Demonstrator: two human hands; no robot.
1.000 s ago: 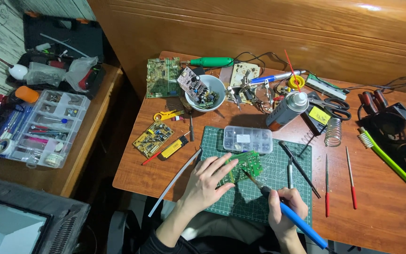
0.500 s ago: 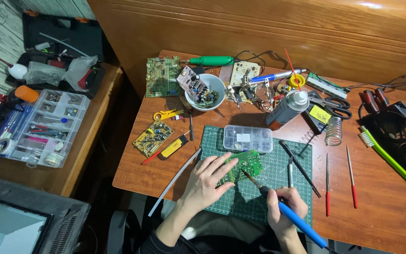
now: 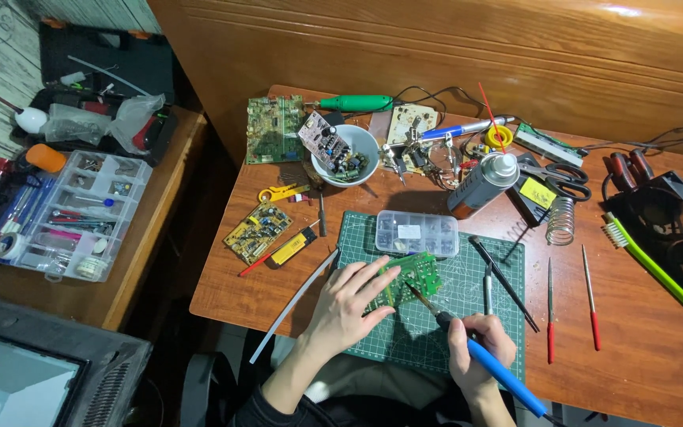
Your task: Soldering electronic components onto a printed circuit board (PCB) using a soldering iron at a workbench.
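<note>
Green circuit board [image 3: 406, 278] on cutting mat [image 3: 499, 269] — parts box [image 3: 416, 233] just behind, hands [image 3: 349, 304] on it.

i'm looking down at a reddish wooden table [image 3: 634, 356]. lying on it are a green cutting mat [image 3: 436, 348], a white bowl [image 3: 346, 150] of parts, a spray can [image 3: 480, 184] on its side, scissors [image 3: 559, 178], a green brush [image 3: 658, 269] and two red-handled files [image 3: 571, 312].

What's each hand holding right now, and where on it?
The right hand grips the soldering iron by its blue handle, pen-style, tip at the green circuit board. The left hand lies flat on that board's left part, pinning it to the cutting mat.
</note>
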